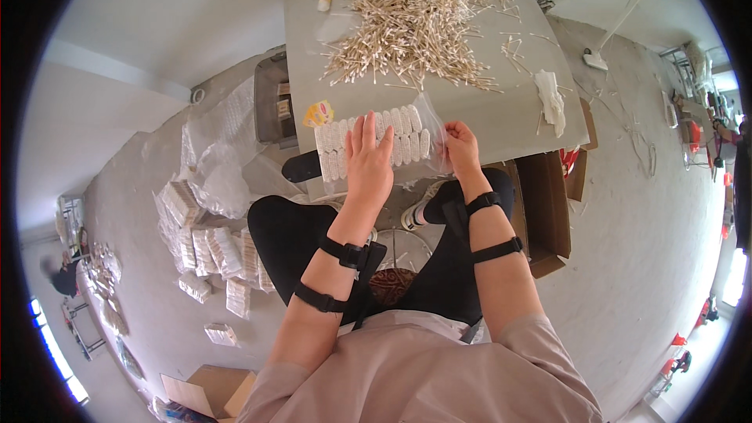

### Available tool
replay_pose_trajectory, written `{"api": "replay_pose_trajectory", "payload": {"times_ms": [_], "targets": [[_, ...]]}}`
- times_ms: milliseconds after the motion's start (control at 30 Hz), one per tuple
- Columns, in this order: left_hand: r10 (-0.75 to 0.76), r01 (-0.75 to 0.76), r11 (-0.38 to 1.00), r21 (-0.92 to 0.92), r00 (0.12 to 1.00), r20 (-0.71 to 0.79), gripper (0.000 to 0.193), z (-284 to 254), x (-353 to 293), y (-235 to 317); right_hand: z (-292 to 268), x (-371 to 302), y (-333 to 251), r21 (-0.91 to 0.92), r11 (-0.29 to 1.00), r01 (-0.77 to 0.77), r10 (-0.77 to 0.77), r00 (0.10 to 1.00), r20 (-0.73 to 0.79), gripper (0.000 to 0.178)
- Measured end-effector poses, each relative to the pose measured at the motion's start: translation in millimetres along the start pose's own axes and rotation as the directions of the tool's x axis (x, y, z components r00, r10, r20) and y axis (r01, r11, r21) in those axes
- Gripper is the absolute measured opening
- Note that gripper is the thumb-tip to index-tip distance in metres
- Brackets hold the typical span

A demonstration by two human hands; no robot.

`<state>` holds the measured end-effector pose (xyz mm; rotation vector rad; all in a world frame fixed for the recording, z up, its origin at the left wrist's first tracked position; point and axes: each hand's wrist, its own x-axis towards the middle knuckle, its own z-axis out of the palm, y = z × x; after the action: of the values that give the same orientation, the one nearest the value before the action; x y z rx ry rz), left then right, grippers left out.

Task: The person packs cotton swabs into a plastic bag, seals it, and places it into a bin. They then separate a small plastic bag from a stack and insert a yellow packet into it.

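Two rows of white cotton swab bundles (405,139) lie side by side in a clear plastic bag (440,141) at the table's near edge. My left hand (370,164) rests flat on the bundles, fingers stretched and a little apart. At the bag's right end, my right hand (462,149) pinches the loose plastic edge between thumb and fingers. A yellow and pink label (319,113) shows at the upper left corner of the bundles. Beyond them a large heap of loose cotton swabs (415,23) covers the far part of the grey table (501,110).
A crumpled white cloth or glove (551,102) lies on the table's right. An open cardboard box (542,215) stands by my right knee, a grey bin (270,102) left of the table. Several packed swab bags (223,251) are piled on the floor, with another carton (207,392) nearer.
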<state>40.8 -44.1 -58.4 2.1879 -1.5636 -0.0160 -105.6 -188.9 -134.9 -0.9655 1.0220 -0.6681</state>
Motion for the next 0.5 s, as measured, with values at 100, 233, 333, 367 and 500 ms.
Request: {"api": "replay_pose_trajectory", "payload": {"times_ms": [100,233,333,367,500], "targets": [[-0.002,0.002,1.0,0.017,1.0,0.016,0.041,2.4,-1.6,3.5,-4.0,2.5,1.6,-0.006,1.0,-0.009,0.01,1.0,0.011,0.01],[0.008,-0.008,1.0,-0.006,0.996,0.085,0.042,-3.2,-4.4,8.8,-5.4,4.5,5.5,0.006,1.0,0.007,-0.007,1.0,0.018,0.007],[0.027,-0.027,1.0,-0.005,1.0,0.005,0.04,1.7,4.5,13.0,-0.7,4.7,6.3,0.01,1.0,0.011,-0.011,1.0,0.005,0.007],[0.028,-0.028,1.0,-0.006,1.0,0.006,0.04,4.7,6.7,13.4,-1.0,5.1,7.5,0.013,1.0,0.014,-0.014,1.0,0.0,0.007],[0.02,-0.02,1.0,0.01,1.0,-0.001,0.036,8.3,7.7,17.2,-4.4,6.8,7.7,0.001,1.0,0.02,-0.02,1.0,0.0,0.007]]}}
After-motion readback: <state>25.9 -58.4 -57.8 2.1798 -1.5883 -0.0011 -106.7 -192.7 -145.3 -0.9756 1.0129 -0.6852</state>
